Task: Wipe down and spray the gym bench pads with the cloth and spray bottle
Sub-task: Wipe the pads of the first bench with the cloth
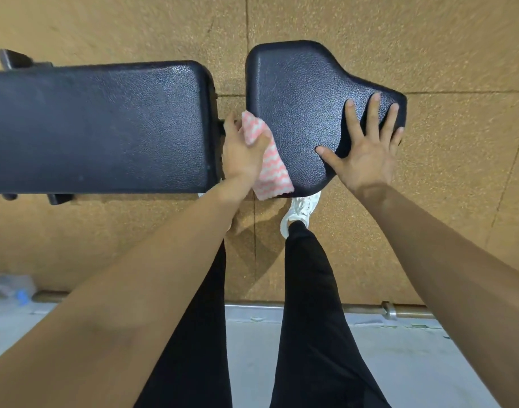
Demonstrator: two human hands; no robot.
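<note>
Two black textured bench pads lie side by side: a long back pad [99, 125] on the left and a smaller seat pad [299, 92] on the right. My left hand [240, 154] grips a pink-and-white zigzag cloth [270, 163] in the gap between them, against the seat pad's left edge. My right hand [367, 145] rests flat with fingers spread on the seat pad's narrow right end. No spray bottle is in view.
The bench stands on brown speckled rubber floor tiles [428, 187]. My legs in black trousers and a white shoe [299, 213] are just below the seat pad. A metal bar [387, 312] edges a grey floor behind me. Crumpled clear plastic [8, 287] lies at the left.
</note>
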